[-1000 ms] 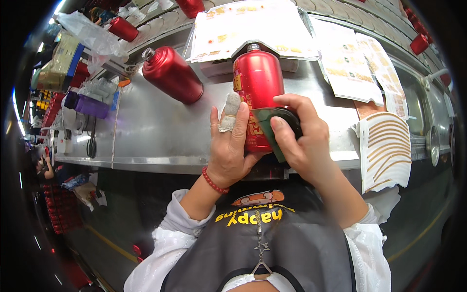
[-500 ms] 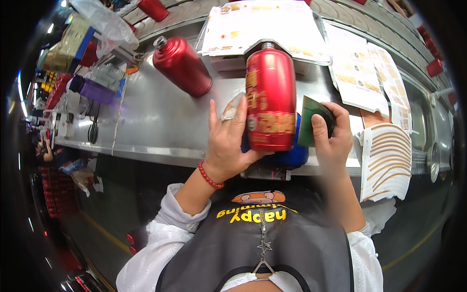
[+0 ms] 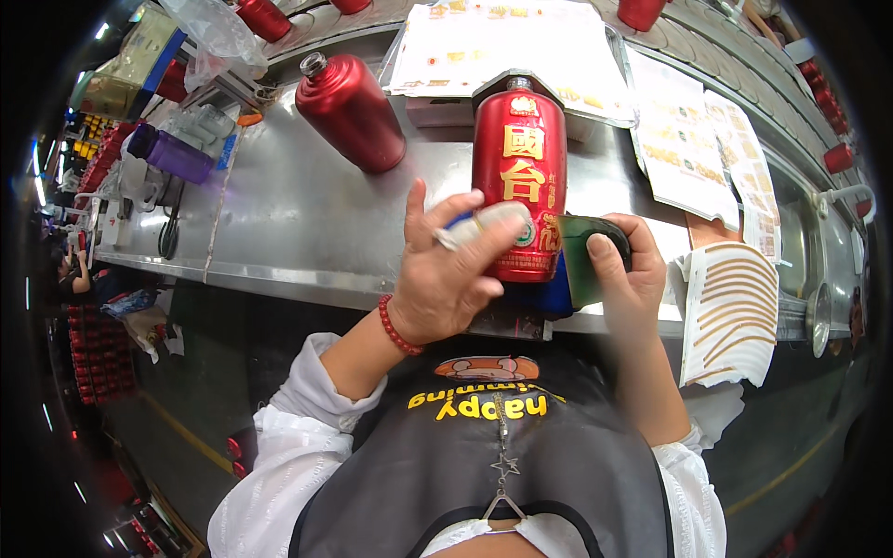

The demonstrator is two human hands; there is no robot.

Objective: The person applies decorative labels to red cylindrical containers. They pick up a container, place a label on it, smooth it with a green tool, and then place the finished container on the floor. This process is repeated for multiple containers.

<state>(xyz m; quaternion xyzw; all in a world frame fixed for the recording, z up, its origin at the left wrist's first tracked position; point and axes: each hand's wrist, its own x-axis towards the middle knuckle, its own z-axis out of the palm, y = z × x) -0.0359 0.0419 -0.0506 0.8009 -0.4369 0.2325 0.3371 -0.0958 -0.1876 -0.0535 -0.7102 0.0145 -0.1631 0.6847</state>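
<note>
A red metallic bottle with gold lettering lies in front of me, neck away, on a blue rest that is mostly hidden. My left hand is open, its fingers apart. One finger, wrapped in a white covering, reaches over the lower left of the bottle. My right hand grips a green translucent scraper with a dark handle. The scraper's edge is against or very near the bottle's lower right side. Another red bottle, without visible lettering, stands tilted in view at the upper left.
Sticker sheets lie behind the bottle, with more sheets at the right. A white backing with gold-brown curved strips hangs over the table's near edge. A purple bottle is at the left. A slatted conveyor runs along the far side.
The bottle has turned, bringing large gold characters into view. My left hand has moved from its side over its lower face. The scraper has come closer to the bottle.
</note>
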